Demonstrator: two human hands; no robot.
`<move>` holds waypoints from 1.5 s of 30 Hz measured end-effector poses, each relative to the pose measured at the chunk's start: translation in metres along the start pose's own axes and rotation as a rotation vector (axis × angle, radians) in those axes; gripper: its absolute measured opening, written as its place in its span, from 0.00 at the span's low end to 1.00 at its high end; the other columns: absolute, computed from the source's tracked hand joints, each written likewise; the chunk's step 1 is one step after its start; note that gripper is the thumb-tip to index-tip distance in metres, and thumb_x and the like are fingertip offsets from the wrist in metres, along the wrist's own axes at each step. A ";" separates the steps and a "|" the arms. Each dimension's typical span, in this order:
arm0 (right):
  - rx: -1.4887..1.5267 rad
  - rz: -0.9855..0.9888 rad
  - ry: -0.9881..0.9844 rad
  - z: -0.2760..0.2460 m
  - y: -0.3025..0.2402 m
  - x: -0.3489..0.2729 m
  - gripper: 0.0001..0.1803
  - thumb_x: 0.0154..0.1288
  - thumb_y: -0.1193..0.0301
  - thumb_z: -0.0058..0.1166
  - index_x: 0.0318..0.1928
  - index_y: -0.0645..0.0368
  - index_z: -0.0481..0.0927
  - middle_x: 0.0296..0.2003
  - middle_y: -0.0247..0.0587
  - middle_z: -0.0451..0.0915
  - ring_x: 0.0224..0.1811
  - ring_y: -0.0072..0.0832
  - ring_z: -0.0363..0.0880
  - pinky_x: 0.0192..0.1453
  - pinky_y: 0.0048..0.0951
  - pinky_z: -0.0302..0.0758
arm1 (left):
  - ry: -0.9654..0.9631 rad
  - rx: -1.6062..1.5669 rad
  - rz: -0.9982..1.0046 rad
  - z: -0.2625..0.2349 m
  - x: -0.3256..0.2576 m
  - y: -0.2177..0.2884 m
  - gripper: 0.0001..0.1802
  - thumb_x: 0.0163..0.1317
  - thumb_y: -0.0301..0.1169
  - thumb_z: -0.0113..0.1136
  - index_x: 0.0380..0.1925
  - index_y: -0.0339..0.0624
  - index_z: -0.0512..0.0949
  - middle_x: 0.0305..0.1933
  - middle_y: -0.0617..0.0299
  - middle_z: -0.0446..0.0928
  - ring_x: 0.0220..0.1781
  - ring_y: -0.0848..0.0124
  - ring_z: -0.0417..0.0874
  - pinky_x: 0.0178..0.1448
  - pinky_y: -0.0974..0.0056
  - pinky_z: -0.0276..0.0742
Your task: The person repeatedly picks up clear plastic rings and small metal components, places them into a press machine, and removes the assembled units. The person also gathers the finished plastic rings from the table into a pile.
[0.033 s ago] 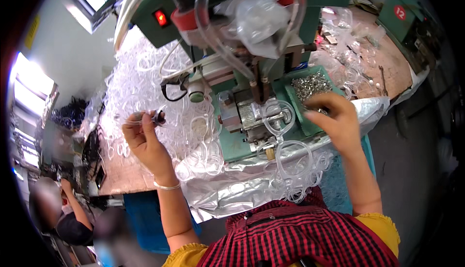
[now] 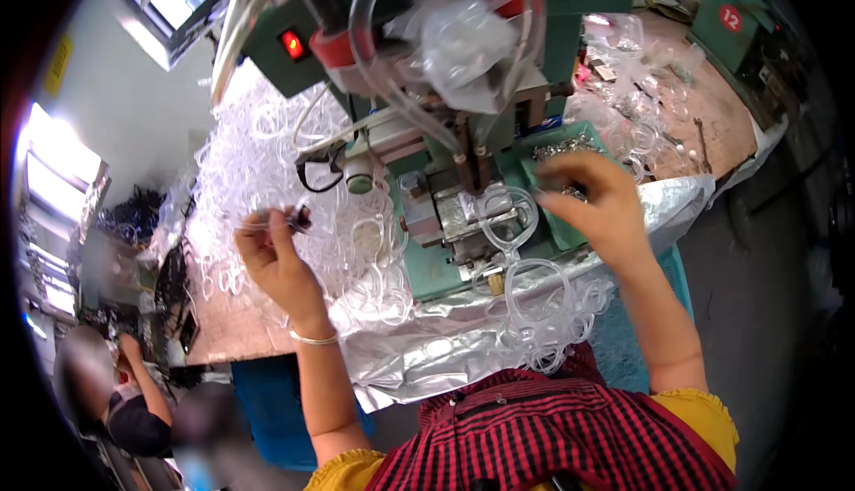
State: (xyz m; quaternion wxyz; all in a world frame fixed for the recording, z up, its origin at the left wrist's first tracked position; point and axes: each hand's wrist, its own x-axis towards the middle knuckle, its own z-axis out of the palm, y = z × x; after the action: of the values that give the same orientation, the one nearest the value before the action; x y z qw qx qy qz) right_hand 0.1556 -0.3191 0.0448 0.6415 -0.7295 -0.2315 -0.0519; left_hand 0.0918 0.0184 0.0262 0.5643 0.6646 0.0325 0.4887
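Note:
My left hand point(image 2: 280, 264) is raised over the left side of the bench, thumb and fingers closed on a small dark, shiny piece point(image 2: 301, 218) whose kind I cannot make out. Over the green tray point(image 2: 570, 236) of small metal parts point(image 2: 567, 146) hovers my right hand point(image 2: 604, 211), its fingers bent and smeared by motion; whether they hold anything is unclear. Between my hands stands a green press machine point(image 2: 419, 270). Joined clear plastic rings point(image 2: 540, 291) lie across its metal fixture point(image 2: 472, 224) and hang down over the front.
Clear plastic rings point(image 2: 258, 162) are heaped on the left of the bench. Silver foil sheeting point(image 2: 419, 348) covers its front edge. Blue crates point(image 2: 276, 411) stand below. Bags and loose tools lie at the right. A person point(image 2: 134, 402) sits at far left.
My right hand has shifted left, toward the fixture, and is still blurred. My left hand has moved slightly right with the small dark piece in it. The joined rings stay on the fixture.

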 end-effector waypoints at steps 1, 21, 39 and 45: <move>-0.004 -0.041 0.038 0.011 0.006 0.017 0.18 0.55 0.76 0.64 0.47 0.65 0.80 0.38 0.38 0.83 0.40 0.23 0.81 0.49 0.24 0.76 | 0.031 0.038 -0.016 0.006 -0.006 -0.002 0.06 0.72 0.27 0.54 0.44 0.37 0.71 0.41 0.58 0.77 0.40 0.72 0.81 0.45 0.65 0.82; 0.390 0.096 0.022 0.055 -0.010 0.002 0.32 0.59 0.80 0.61 0.64 0.66 0.67 0.50 0.43 0.81 0.53 0.26 0.78 0.60 0.29 0.74 | -0.185 -0.314 0.241 0.077 -0.019 0.068 0.06 0.68 0.22 0.56 0.42 0.37 0.71 0.40 0.55 0.78 0.41 0.67 0.82 0.42 0.60 0.84; -0.760 -0.015 0.267 -0.028 0.107 0.004 0.06 0.54 0.72 0.64 0.33 0.59 0.83 0.40 0.43 0.80 0.49 0.44 0.75 0.52 0.41 0.72 | -0.730 0.144 1.045 0.096 -0.058 0.036 0.12 0.48 0.27 0.69 0.31 0.45 0.74 0.47 0.59 0.83 0.35 0.68 0.82 0.38 0.64 0.83; -1.130 -0.491 -0.050 -0.005 0.105 0.029 0.10 0.54 0.78 0.60 0.39 0.60 0.79 0.47 0.45 0.80 0.52 0.43 0.76 0.45 0.45 0.73 | -0.696 0.076 0.844 0.089 -0.075 0.039 0.13 0.50 0.27 0.68 0.36 0.41 0.77 0.47 0.58 0.83 0.41 0.63 0.85 0.52 0.54 0.85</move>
State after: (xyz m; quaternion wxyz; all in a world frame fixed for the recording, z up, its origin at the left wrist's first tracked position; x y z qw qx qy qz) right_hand 0.2247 -0.3234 -0.0391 0.1193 -0.8831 -0.3443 -0.2955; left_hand 0.0941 -0.1040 0.0204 0.2724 0.7623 -0.4078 0.4223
